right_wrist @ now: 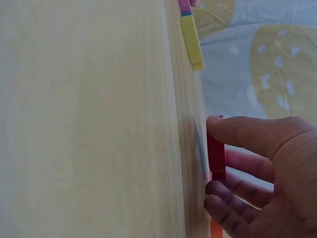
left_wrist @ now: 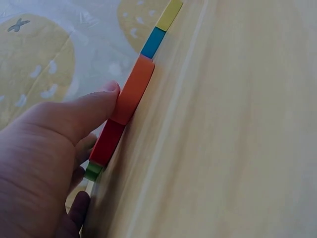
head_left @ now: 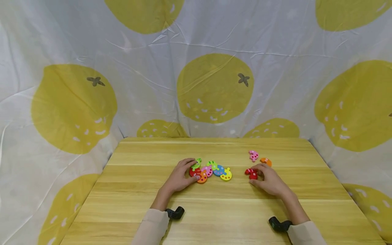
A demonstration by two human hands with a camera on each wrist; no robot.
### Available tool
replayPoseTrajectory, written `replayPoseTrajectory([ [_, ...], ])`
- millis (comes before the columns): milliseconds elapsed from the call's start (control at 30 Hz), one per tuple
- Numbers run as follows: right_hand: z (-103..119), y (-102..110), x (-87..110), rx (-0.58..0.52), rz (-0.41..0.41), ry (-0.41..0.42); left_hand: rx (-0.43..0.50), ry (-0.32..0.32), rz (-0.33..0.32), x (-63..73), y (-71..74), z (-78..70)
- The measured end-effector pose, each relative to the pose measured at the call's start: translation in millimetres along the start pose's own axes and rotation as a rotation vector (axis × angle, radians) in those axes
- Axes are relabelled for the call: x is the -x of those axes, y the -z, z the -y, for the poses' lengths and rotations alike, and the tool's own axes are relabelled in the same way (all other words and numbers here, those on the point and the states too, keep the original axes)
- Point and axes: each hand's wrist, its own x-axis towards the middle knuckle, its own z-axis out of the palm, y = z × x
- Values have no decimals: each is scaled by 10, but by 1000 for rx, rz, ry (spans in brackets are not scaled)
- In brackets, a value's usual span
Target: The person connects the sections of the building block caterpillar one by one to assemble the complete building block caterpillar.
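Observation:
Numbered puzzle pieces form a joined row: a green head piece (head_left: pixel 196 165), red piece (head_left: pixel 193 172), orange piece (head_left: pixel 201 178), pink piece (head_left: pixel 207 171), light green piece (head_left: pixel 211 165), blue piece (head_left: pixel 218 171) and yellow piece (head_left: pixel 226 175). My left hand (head_left: pixel 180 176) holds the row's left end, thumb against the orange piece and fingers by the green head. Right of the row, my right hand (head_left: pixel 272 181) pinches a red puzzle piece marked 8 (head_left: pixel 252 174) between thumb and fingers. In the right wrist view, that piece (right_wrist: pixel 216 153) stands slightly above the tabletop.
A loose pink piece (head_left: pixel 254 156) and an orange piece marked 10 (head_left: pixel 266 161) lie beyond the right hand. Everything rests on a wooden table (head_left: pixel 220 211). Behind it hangs a cloth (head_left: pixel 147 75) with large yellow fruit prints.

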Motion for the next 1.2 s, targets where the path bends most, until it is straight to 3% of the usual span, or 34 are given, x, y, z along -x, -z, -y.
replayPoseTrajectory([
  [200,48,33,-75,-68,21,-14,9,7,1,-14,-1,-9],
  [467,143,-18,-218,-76,44,-36,12,-6,9,5,7,-5],
  [833,253,-143,-479,-94,89,113,8,-11,26,-3,0,-8],
  [1200,336,-232,-602,-107,145,131,4,-5,25,7,6,-14],
])
